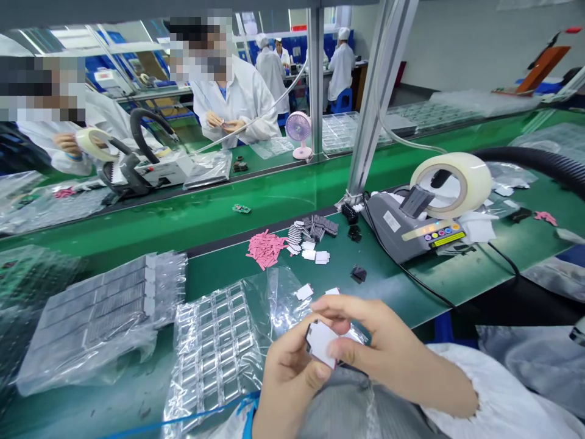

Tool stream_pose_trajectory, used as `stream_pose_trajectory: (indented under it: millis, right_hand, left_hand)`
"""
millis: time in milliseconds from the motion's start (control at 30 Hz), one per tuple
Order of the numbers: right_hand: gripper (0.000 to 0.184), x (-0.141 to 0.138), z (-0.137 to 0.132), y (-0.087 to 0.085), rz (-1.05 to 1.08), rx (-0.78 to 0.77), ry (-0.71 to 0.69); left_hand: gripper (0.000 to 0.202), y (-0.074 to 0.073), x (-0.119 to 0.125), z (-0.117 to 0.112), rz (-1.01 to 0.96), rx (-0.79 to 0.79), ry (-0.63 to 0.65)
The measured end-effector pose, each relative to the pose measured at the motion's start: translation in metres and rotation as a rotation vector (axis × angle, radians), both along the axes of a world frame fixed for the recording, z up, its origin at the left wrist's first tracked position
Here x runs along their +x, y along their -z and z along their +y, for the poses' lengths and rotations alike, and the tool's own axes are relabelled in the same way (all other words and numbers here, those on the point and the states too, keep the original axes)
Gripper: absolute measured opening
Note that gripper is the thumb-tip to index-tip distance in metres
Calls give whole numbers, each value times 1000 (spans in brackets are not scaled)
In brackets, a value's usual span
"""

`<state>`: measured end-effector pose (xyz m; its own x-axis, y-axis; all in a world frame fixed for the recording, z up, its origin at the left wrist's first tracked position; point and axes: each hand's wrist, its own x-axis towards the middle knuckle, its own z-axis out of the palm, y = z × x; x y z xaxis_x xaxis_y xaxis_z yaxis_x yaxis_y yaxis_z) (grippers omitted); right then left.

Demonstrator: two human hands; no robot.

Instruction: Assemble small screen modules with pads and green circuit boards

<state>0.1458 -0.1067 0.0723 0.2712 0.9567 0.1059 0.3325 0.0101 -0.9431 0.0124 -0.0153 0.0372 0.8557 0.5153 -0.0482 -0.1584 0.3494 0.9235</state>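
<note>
Between both hands is a small flat piece with a white face and dark edges point(322, 341). My left hand point(290, 372) is closed on its lower left side, with the thumb at the lower edge. My right hand point(372, 332) presses its thumb on the white face, and its fingers arch over the top. Just beyond my fingers, similar white pieces point(304, 291) lie on the green work surface, one partly hidden by my right hand. A transparent compartment tray point(214, 347) in plastic film lies left of my left hand.
Pink strips point(266, 249) are heaped beside rows of dark-edged pieces point(315, 228). A grey tape dispenser point(402, 225) stands to the right, its cable reaching the table edge. Bagged stacked trays point(100, 323) lie left. Across the conveyor point(205, 210), co-workers sit near a pink fan point(299, 131).
</note>
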Motion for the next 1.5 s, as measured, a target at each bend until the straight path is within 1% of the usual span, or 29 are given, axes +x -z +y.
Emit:
stream_pose_trajectory:
  millis: [67,100,167,233,300,367,433,467,500,567,600,633,700,767,800,867,933,1000,1033,1067,1100,1133,1200,1233,1300,1333,1400,1433,1500]
  right_hand:
    - [48,-5,-2,12,-72,163,131]
    - [49,-8,-3,17,-146,230,192]
    - [39,-11,-3,24,-314,314,290]
    - [28,-12,-4,26,-443,340,332]
    - [23,-9,-6,26,-540,349,343]
    - [21,-2,-10,25,-649,346,330]
    - [19,8,-17,26,-765,314,280]
    - [18,13,-21,27,-819,290,251]
    - [18,17,-26,28,-870,258,221]
    - [21,25,-36,31,-967,187,161]
    - [23,28,-41,33,-1005,150,128]
    - [26,30,-45,36,-1026,112,90]
    - [29,31,-53,42,-1000,43,9]
    - [28,33,-61,49,-868,5,-47]
    - [27,36,-66,53,-728,-7,-37]
    - [30,50,-76,64,-354,-25,97]
    - [37,79,-89,76,-13,-43,352]
    - [32,120,-101,88,97,-54,587]
    - [29,142,-106,93,151,-54,676]
    - [26,164,-110,99,213,-53,740]
    - [23,182,-112,104,275,-47,785]
    - [21,198,-112,108,337,-35,813]
    - [19,212,-110,116,442,3,849]
    - [19,211,-108,118,485,30,861]
    - [21,193,-104,119,556,89,874]
    - [24,177,-103,118,586,114,866]
    - [44,141,-101,110,646,128,811]
    - [46,123,-100,103,668,116,766]
    - [31,90,-97,86,685,89,680]
  left_hand:
    - [35,1,3,-1,6,-86,-52]
    - [35,1,5,-2,11,-123,-81]
    - [35,3,9,-6,28,-188,-129]
    - [36,6,11,-9,49,-212,-154]
    - [38,11,12,-8,68,-133,-159]
    - [39,15,11,-3,84,101,-177]
    - [40,17,10,5,83,496,-172]
    - [38,18,11,10,68,733,-135]
    - [36,19,12,15,26,968,-60]
    - [34,20,18,21,-85,1358,90]
    - [32,20,23,22,-149,1492,154]
    - [29,20,28,22,-207,1579,203]
    - [21,20,39,17,-291,1633,311]
    - [17,21,49,11,-289,1545,426]
    - [16,23,53,9,-248,1466,481]
    - [13,29,58,4,-130,1231,552]
    - [6,36,60,-1,7,846,545]
    - [13,37,60,-7,128,312,485]
    - [17,35,59,-12,173,32,455]
    - [20,30,59,-16,194,-217,425]
    - [21,24,59,-22,192,-418,398]
    - [21,17,59,-26,178,-564,368]
    - [18,3,60,-33,141,-735,313]
    - [16,-3,60,-35,130,-791,292]
    - [15,-10,59,-34,122,-876,274]
    - [15,-11,58,-33,110,-907,267]
    - [15,-12,54,-31,77,-943,252]
    - [14,-11,53,-29,58,-954,241]
    - [13,-10,50,-28,27,-965,198]
